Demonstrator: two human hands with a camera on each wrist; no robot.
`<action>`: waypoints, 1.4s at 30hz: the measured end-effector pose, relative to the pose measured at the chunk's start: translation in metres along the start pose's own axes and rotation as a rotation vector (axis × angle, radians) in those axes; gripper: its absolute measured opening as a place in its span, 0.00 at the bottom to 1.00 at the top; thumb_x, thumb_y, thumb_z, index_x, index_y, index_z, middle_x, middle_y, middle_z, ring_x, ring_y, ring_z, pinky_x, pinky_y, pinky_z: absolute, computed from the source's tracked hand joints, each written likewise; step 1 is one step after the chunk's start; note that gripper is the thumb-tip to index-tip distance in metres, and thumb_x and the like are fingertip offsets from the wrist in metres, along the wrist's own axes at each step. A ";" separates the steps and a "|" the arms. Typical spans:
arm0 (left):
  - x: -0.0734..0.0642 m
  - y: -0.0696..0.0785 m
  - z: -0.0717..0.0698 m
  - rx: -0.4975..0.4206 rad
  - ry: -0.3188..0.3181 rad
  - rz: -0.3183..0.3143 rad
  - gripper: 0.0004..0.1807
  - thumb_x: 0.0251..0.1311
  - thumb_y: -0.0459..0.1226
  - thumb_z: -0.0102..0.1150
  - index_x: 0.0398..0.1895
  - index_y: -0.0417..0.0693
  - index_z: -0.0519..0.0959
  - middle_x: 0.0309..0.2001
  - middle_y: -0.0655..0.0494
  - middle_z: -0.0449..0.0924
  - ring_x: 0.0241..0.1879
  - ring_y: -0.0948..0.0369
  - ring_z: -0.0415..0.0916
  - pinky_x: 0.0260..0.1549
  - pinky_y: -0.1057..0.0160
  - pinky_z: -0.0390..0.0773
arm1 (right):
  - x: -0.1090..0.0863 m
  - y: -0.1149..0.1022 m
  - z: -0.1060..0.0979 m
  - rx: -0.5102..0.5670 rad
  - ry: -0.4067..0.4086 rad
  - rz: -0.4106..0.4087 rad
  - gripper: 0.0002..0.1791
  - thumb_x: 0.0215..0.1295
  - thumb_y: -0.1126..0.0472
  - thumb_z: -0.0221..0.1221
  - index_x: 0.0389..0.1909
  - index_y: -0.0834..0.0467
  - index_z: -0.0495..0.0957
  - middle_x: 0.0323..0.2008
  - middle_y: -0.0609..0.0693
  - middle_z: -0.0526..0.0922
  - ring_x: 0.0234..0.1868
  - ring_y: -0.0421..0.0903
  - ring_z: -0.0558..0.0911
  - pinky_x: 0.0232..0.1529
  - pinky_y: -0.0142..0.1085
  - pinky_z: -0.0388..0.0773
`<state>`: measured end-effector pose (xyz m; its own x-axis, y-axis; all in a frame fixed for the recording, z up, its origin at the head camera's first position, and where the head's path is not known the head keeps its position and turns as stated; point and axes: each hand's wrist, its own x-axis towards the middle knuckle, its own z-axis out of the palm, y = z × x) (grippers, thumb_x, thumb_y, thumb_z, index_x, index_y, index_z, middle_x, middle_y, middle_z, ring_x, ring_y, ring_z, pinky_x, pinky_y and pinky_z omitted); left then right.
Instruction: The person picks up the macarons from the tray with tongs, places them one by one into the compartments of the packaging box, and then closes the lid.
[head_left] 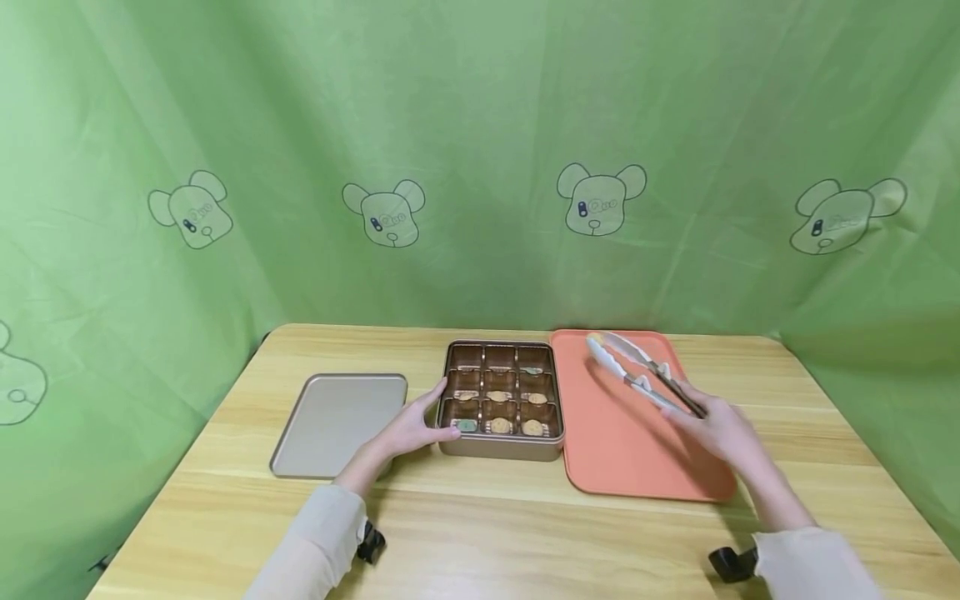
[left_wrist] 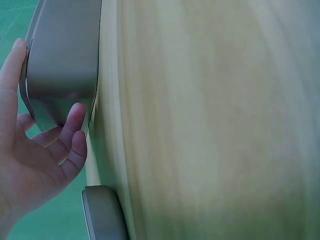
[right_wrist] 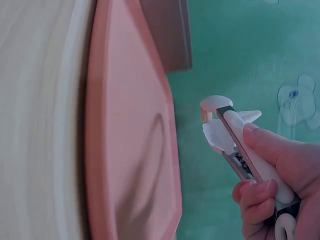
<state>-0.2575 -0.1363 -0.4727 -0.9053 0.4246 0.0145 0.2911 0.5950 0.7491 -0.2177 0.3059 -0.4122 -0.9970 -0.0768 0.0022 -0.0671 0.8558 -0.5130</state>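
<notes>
At the left front corner of a square tin [head_left: 500, 448], my left hand [head_left: 408, 429] rests with its thumb on the front rim and its fingers along the left side. Clear dividers split the tin's brown insert into compartments. Several hold cookies, such as a green one [head_left: 467, 426] and tan ones [head_left: 500, 426]. My right hand [head_left: 716, 429] grips white-tipped tongs [head_left: 611, 358] above the orange tray [head_left: 637, 450]. Between the tong tips a small tan cookie [right_wrist: 206, 115] is pinched, partly hidden by them. In the left wrist view, the other left fingers [left_wrist: 75, 117] curl loosely beside the tin's wall.
A flat metal lid [head_left: 341, 421] lies left of the tin on the wooden table [head_left: 480, 533]. The orange tray sits just right of the tin. Green curtain [head_left: 480, 100] with bear drawings hangs behind and at both sides.
</notes>
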 end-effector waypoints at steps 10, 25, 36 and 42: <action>-0.001 0.001 0.000 -0.006 -0.001 -0.008 0.55 0.46 0.53 0.65 0.72 0.50 0.42 0.70 0.42 0.47 0.67 0.44 0.48 0.64 0.45 0.52 | 0.002 -0.041 0.010 0.082 -0.022 -0.101 0.39 0.60 0.44 0.56 0.66 0.60 0.57 0.62 0.69 0.61 0.58 0.72 0.62 0.52 0.64 0.63; -0.001 0.000 0.000 -0.010 0.003 -0.011 0.55 0.46 0.53 0.65 0.72 0.50 0.43 0.69 0.42 0.46 0.67 0.45 0.48 0.64 0.45 0.51 | 0.019 -0.073 0.039 0.076 -0.042 -0.219 0.40 0.58 0.42 0.56 0.64 0.63 0.61 0.57 0.70 0.68 0.40 0.58 0.77 0.33 0.42 0.75; 0.000 0.000 0.001 -0.009 0.005 -0.011 0.55 0.46 0.53 0.65 0.72 0.49 0.43 0.69 0.42 0.46 0.67 0.45 0.48 0.64 0.45 0.51 | 0.024 -0.073 0.044 0.104 -0.092 -0.190 0.42 0.57 0.42 0.57 0.66 0.63 0.57 0.58 0.72 0.66 0.28 0.47 0.73 0.24 0.34 0.69; 0.001 -0.001 0.000 -0.012 0.002 -0.024 0.55 0.46 0.52 0.65 0.72 0.49 0.43 0.70 0.43 0.46 0.67 0.45 0.48 0.64 0.46 0.51 | 0.021 -0.064 0.038 0.133 -0.039 -0.160 0.41 0.59 0.43 0.57 0.67 0.63 0.56 0.55 0.73 0.68 0.32 0.54 0.75 0.28 0.39 0.74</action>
<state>-0.2583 -0.1363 -0.4733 -0.9125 0.4091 -0.0024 0.2657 0.5971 0.7569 -0.2328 0.2296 -0.4120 -0.9717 -0.2282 0.0603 -0.2159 0.7562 -0.6176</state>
